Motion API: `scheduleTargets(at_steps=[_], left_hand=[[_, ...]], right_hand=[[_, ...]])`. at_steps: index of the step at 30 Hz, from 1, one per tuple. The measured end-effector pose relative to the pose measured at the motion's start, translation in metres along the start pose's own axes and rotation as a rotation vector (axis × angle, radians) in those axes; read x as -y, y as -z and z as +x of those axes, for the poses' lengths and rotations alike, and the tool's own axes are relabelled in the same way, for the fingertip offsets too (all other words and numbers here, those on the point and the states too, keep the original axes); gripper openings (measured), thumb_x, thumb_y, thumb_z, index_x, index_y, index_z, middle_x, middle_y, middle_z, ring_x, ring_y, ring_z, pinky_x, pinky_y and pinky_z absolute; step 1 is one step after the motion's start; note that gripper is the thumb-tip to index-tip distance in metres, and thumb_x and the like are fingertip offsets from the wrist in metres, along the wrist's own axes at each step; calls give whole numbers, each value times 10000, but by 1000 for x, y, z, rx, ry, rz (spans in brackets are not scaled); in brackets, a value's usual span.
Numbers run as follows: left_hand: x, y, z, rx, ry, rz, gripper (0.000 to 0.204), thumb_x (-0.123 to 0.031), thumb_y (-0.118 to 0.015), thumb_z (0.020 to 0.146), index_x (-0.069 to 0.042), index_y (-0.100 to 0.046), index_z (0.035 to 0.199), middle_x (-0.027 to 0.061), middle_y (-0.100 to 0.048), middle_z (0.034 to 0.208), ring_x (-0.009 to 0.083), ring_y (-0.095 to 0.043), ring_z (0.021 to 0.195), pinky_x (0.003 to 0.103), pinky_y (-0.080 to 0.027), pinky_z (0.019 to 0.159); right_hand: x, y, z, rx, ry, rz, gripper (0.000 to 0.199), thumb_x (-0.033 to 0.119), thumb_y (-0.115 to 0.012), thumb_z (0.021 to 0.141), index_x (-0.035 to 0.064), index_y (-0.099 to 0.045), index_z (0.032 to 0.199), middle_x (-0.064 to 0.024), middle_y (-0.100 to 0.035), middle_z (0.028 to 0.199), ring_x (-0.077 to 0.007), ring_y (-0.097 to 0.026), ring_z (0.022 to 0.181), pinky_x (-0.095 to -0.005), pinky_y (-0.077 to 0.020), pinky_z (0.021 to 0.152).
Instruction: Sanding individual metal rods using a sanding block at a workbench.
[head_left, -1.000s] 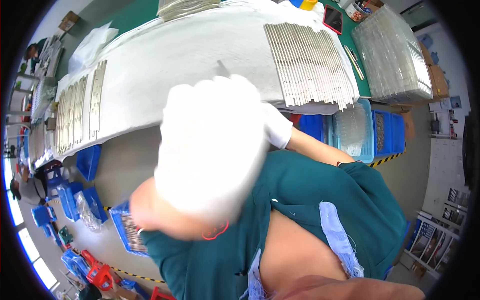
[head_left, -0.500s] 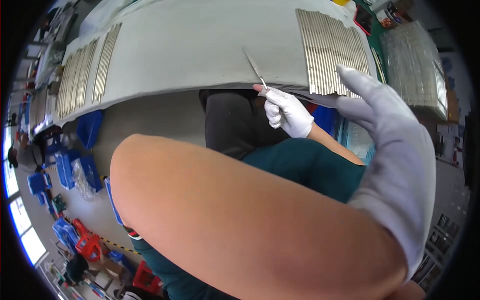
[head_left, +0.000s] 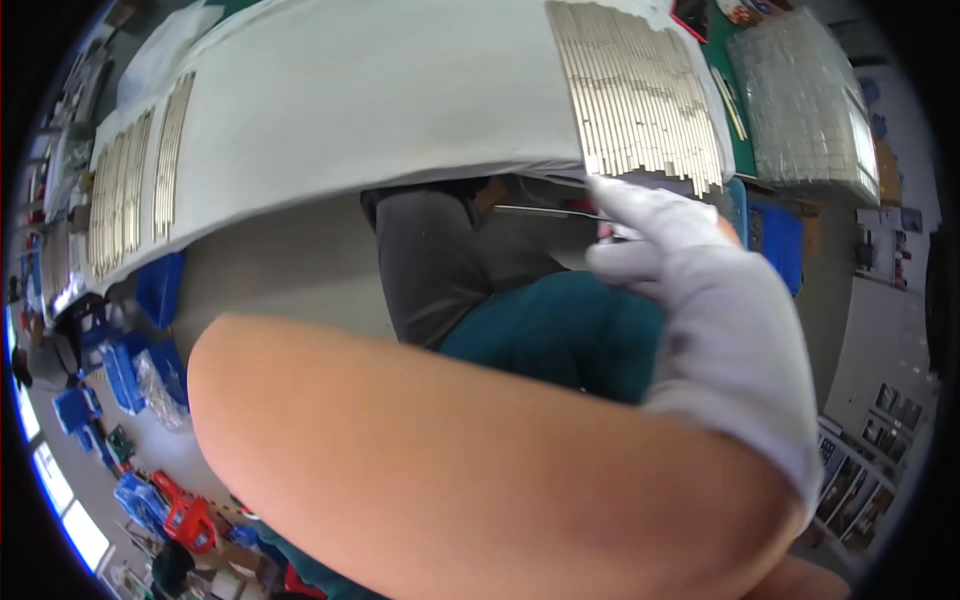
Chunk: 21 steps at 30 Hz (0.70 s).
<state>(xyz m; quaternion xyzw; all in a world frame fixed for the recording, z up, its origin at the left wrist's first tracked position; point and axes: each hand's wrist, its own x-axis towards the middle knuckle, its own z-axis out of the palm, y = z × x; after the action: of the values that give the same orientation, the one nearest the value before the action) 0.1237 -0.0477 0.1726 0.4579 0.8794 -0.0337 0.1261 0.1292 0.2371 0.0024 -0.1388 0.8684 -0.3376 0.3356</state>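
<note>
Here, I saw the right hand (head_left: 606,231), mostly hidden behind the left hand (head_left: 705,275), grasping the slim metal tool (head_left: 545,211), which projected leftward from its grip, nearside of the surface (head_left: 380,110); I couldn't tell whether the left was clenched.

white-gloved left hand (head_left: 715,295), silvery strips (head_left: 640,100), teal clothing (head_left: 560,320)

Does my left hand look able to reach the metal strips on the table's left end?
Probably not from here: the left hand is crossed over to the right, with much white cloth between it and those metal strips.
</note>
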Motion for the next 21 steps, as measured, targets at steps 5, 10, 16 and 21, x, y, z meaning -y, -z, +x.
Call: scheduleTargets(at_steps=[5, 10, 16, 21], left_hand=[[-4, 1, 4, 83, 3, -12, 290, -320, -548, 841, -48, -596, 752, 78, -583, 646, 239, -583, 636, 336, -464, 621], [-11, 16, 11, 105, -104, 34, 300, -315, -535, 857, -57, -597, 717, 80, -587, 632, 243, -585, 619, 333, -467, 592], [35, -56, 26, 109, 67, -437, 403, -406, -517, 873, -23, -643, 889, 190, -635, 767, 353, -610, 744, 423, -482, 656], [54, -143, 3, 150, 487, -330, 467, -451, -480, 884, -34, -630, 1032, 180, -651, 888, 341, -617, 836, 414, -488, 736]], right_hand=[[-15, 27, -26, 228, -209, -25, 239, 243, -541, 894, 86, -644, 1042, -50, -663, 990, -179, -613, 958, -298, -451, 877], [-23, 34, -29, 294, -177, -139, 191, 225, -589, 847, 86, -685, 935, -75, -613, 1157, -232, -582, 1038, -312, -439, 901], [-50, 48, -23, 401, -181, -63, 200, 217, -595, 855, 67, -682, 954, -126, -588, 1190, -261, -508, 1163, -331, -402, 953], [-54, 54, -11, 366, -129, -106, 198, 221, -586, 864, 67, -678, 948, -136, -568, 1220, -257, -517, 1152, -330, -418, 936]])
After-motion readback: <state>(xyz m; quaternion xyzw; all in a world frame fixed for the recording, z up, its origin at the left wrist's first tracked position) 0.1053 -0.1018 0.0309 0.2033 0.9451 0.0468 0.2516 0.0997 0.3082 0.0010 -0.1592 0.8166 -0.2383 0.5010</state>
